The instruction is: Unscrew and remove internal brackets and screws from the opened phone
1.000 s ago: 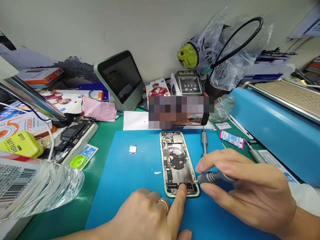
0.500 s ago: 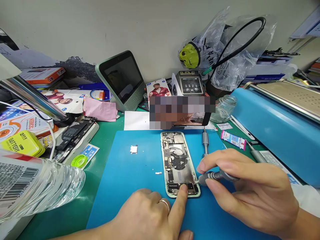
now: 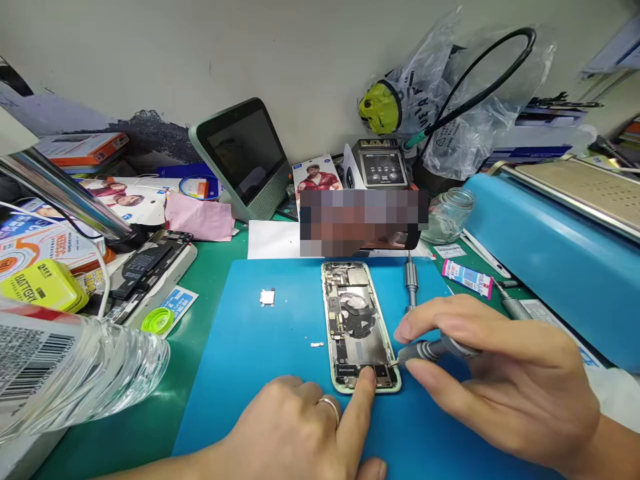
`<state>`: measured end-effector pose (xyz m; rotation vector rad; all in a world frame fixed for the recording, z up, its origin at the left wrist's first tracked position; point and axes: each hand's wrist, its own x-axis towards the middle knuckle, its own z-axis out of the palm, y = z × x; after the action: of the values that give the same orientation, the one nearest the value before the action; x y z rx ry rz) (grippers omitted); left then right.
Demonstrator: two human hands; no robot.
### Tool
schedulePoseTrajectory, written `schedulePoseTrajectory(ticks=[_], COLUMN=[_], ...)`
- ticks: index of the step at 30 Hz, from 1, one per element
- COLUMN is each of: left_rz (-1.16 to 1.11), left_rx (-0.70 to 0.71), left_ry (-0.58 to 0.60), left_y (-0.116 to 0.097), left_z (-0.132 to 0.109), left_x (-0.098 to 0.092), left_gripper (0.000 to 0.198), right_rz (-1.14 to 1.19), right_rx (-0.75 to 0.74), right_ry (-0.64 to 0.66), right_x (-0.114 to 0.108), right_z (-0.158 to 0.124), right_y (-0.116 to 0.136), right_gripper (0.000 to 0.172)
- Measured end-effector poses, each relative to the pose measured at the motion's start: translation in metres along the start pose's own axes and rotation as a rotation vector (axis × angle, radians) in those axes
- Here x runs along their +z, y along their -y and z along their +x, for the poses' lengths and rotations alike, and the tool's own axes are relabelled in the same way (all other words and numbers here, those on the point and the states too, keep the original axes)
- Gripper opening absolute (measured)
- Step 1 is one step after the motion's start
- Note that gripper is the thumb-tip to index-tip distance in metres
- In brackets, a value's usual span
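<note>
An off-white wall [image 3: 300, 53] fills the top of the frame above a cluttered bench. A green table cover [image 3: 210, 267] lies on the bench, and a blue silicone work mat [image 3: 260, 347] is spread across the lower centre. A long blue machine housing [image 3: 540, 267] runs down the right edge, and a clear plastic bottle [image 3: 75, 373] with a barcode label lies at lower left. A grey-green smart display [image 3: 240, 157] leans near the wall, left of centre. At the left edge a yellow box [image 3: 43, 287] reads "BATTERY".

The opened pale-green phone [image 3: 357, 320] lies lengthwise at the mat's centre, its insides exposed. The right hand [image 3: 510, 380], at lower right, pinches a grey metal screwdriver [image 3: 430, 350] between thumb and fingers, with the tip at the phone's lower right edge. The left hand [image 3: 295, 433], at bottom centre, wears a ring and grips nothing. Its forefinger is stretched out and presses on the phone's near end.
</note>
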<state>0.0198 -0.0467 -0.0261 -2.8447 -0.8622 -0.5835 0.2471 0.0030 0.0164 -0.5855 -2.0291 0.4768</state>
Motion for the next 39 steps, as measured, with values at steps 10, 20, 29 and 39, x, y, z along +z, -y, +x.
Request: schedulePoseTrajectory(ticks=[10,20,29,39], left_rz=[0.009,0.008,0.01,0.022], left_rx=[-0.004,-0.013,-0.013,-0.012], left_ry=[-0.011,-0.022,-0.015,-0.023], left_y=[0.0012,0.001,0.0006,0.001], left_z=[0.0015,0.0017,0.0009,0.0017], left_x=[-0.0006,0.0018,-0.0001,0.0023], left_gripper=[0.048,0.047,0.047,0.048], right_rz=[-0.01,-0.009,-0.001,-0.002], right_rx=[0.007,0.022,0.016,0.034], right_ry=[-0.004,-0.034,-0.005,-0.006], right_x=[0.0006,-0.0007,-0.0004,-0.0009], right_z=[0.0024,0.001,0.0024,-0.0022], right_y=[0.0012,0.0013,0.0014,0.0017], right_gripper=[0.072,0.071,0.074,0.073])
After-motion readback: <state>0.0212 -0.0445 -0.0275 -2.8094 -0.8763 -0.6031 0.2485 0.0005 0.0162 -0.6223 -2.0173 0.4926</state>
